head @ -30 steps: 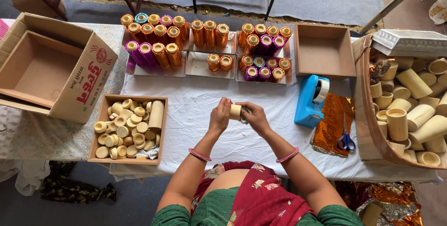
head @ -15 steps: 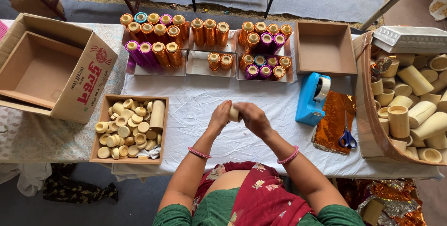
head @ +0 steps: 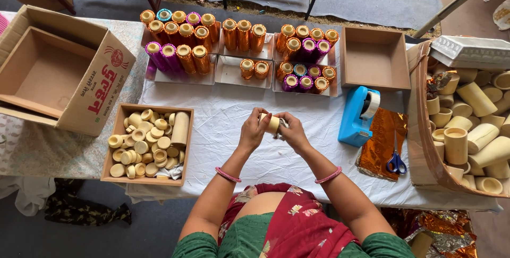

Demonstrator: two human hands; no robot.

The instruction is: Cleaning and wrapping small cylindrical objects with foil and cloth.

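**A:** ok so what are the hands doing here?

**B:** both meet mid-table over the white cloth (head: pixel 223 114). The left hand (head: pixel 254 130) and right hand (head: pixel 291 132) are each closed around one small cream tube (head: pixel 272 123), fingers curled on it from either side. The tube lies tilted between them, with a scrap of something pale just under the right fingers; can't tell what it is.

**A:** and around them?

**B:** at 9 o'clock from the hands there's a shallow wooden tray (head: pixel 123 170) packed with short cream rings plus one taller tube standing at its right edge. At 12 o'clock, trays of foil-wrapped tubes (head: pixel 241 35), mostly gold and orange, some purple and teal. At 1 o'clock, an empty brown box (head: pixel 373 61). At 3 o'clock, a blue tape dispenser (head: pixel 358 117), then a sheet of orange foil (head: pixel 380 144) with blue-handled scissors (head: pixel 396 162) lying on it. Far right, a basket (head: pixel 422 146) heaped with bare cream tubes. At 10 o'clock, a big open cardboard carton (head: pixel 90 85).

**A:** bangles?

**B:** yep, a pink one on each wrist.
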